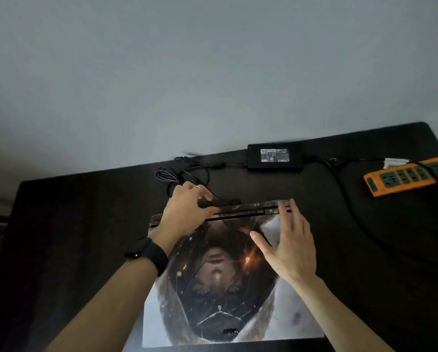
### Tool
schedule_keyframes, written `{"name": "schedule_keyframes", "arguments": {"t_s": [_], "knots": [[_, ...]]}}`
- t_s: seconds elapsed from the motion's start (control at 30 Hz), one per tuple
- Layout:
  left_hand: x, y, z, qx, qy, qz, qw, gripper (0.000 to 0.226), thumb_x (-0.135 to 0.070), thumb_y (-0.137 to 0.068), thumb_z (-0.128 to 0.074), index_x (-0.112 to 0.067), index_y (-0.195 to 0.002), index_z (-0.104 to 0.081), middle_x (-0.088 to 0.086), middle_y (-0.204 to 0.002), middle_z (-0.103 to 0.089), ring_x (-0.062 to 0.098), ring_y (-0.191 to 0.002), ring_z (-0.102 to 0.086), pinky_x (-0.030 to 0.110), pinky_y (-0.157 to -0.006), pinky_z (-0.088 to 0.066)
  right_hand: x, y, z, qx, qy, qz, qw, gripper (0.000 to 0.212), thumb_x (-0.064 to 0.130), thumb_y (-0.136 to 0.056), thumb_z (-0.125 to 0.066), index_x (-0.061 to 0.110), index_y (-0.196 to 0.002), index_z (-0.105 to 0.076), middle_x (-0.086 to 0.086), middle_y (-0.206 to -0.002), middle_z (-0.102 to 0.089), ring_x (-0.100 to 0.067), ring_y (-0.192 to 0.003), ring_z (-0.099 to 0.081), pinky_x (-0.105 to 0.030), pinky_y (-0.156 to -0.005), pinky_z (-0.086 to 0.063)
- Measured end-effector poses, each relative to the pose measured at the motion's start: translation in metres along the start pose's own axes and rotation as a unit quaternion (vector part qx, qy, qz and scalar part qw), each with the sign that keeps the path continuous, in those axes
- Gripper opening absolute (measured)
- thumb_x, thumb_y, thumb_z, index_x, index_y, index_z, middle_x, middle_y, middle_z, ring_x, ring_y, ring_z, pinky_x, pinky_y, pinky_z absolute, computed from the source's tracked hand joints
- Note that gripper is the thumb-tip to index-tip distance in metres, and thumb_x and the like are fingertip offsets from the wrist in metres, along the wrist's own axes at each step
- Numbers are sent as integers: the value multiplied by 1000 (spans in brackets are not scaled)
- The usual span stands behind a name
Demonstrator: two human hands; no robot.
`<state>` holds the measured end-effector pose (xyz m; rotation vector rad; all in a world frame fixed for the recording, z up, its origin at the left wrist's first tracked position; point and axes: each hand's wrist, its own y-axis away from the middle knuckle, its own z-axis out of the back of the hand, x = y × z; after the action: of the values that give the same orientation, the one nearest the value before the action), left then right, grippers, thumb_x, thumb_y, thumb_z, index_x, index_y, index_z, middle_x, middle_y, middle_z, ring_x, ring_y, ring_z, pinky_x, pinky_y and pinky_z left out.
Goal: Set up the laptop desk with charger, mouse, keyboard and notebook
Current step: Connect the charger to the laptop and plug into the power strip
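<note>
A closed laptop (220, 288) with a painted picture on its lid lies on the dark desk (73, 224). My left hand (187, 204), a black band on its wrist, grips the charger's black plug (213, 203) at the laptop's rear edge. My right hand (289, 245) rests flat on the lid near the rear right corner, fingers spread. The black charger brick (275, 156) lies behind the laptop by the wall, its thin cable (185, 171) coiled to the left. No mouse, keyboard or notebook is in view.
An orange power strip (411, 175) with green sockets sits at the desk's right end, and a thick black cord (350, 199) curves from the brick past it toward the right edge. A grey wall (213, 72) stands right behind the desk.
</note>
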<state>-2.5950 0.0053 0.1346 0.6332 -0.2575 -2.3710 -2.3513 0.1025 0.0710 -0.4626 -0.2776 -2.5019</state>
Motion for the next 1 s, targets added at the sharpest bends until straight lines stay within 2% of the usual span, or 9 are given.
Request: {"name": "schedule_keyframes", "arguments": {"t_s": [0.1,0.17,0.23,0.4,0.57,0.7,0.8,0.9,1.0], "knots": [[-5,8,-20,-63,-83,-51,993,53,-57,-88,-54,-32,-135,-52,-6,-133,-48,17,-131,-36,38,-109,-33,1,0,-1,0,11,-3,1000,101,90,-78,-36,23,-154,-26,-8,-163,-23,-30,-143,-36,-45,-110,-42],[-6,12,-33,-76,-154,-79,982,61,-60,-92,-41,-28,-143,-47,-2,-139,-47,18,-138,-33,41,-115,-26,1,0,-3,3,17,-5,1000,101,91,-79,-34,23,-154,-26,-8,-163,-23,-30,-143,-36,-45,-109,-42],[-5,19,-47,-96,-202,-66,972,63,-61,-93,-32,-25,-141,-51,0,-134,-53,20,-132,-42,43,-112,-29,2,-1,-4,5,15,-9,1000,102,92,-79,-31,24,-154,-24,-8,-163,-22,-29,-144,-35,-45,-110,-42],[-19,28,-74,-129,-155,37,979,58,-54,-95,-31,-21,-129,-64,10,-128,-55,28,-120,-52,49,-102,-40,5,-4,-3,0,18,-25,1000,101,91,-78,-32,26,-154,-24,-5,-163,-23,-28,-143,-35,-44,-109,-40],[-28,30,-77,-130,-188,40,973,49,-44,-100,-42,-16,-137,-56,12,-135,-52,30,-126,-48,51,-103,-36,4,-2,-3,-3,0,-24,1000,98,89,-79,-36,25,-152,-29,-5,-162,-27,-28,-141,-38,-45,-107,-43],[-50,37,-81,-115,-185,61,974,46,-35,-100,-43,-12,-139,-51,9,-139,-47,28,-128,-44,48,-105,-34,2,0,5,48,-69,-16,996,92,79,-83,-45,28,-156,-22,0,-167,-16,-25,-149,-25,-42,-116,-34],[-85,35,-88,-105,-145,50,983,47,-35,-97,-45,-14,-139,-51,6,-139,-47,25,-130,-42,45,-110,-31,-17,6,22,73,-202,-14,977,79,58,-90,-57,28,-156,-26,9,-166,-17,-14,-149,-21,-37,-119,-31],[-130,25,-96,-83,-110,7,990,47,-37,-94,-49,-20,-137,-53,1,-139,-47,22,-133,-38,42,-114,-27,-62,11,54,7,-250,-36,967,61,44,-93,-61,28,-149,-40,12,-158,-33,-5,-143,-29,-28,-115,-34],[-184,7,-103,-39,-85,-29,995,43,-38,-94,-47,-24,-134,-55,-1,-138,-48,22,-132,-40,42,-113,-30,-122,3,102,-101,-231,-59,966,51,33,-92,-66,23,-140,-50,6,-148,-46,-9,-137,-40,-25,-109,-35]]}}
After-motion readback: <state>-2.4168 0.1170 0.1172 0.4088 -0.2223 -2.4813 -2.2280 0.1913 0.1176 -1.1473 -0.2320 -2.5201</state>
